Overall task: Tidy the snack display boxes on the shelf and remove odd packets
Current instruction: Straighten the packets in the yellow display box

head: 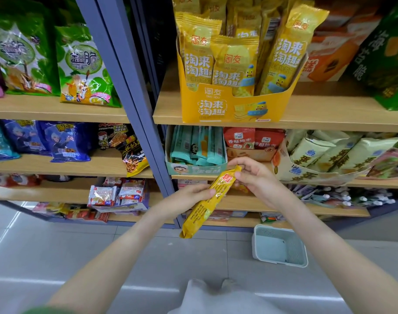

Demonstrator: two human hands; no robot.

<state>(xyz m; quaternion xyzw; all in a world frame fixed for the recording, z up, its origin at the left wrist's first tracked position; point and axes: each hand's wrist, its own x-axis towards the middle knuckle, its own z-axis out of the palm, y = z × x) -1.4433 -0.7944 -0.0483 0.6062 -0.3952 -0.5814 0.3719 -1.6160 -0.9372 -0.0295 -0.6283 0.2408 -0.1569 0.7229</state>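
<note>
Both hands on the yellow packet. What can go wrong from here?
1. The yellow packet is held only in its upper half by the left hand and right hand. Its lower end hangs free, so it may slip to the floor beside the basket.
2. The yellow display box sits at the shelf edge with leaning packets. Pushing one in could topple them.

Both our bare forearms reach forward and draw in toward each other, the left from the lower left and the right from the lower right. Our left hand [193,194] grips a long yellow packet [204,207] about its middle, with the fingers closed on it. Our right hand [253,175] sits just above and to the right of the left and pinches the packet's upper end between thumb and curled fingers. The two hands are close together but do not touch.
</note>
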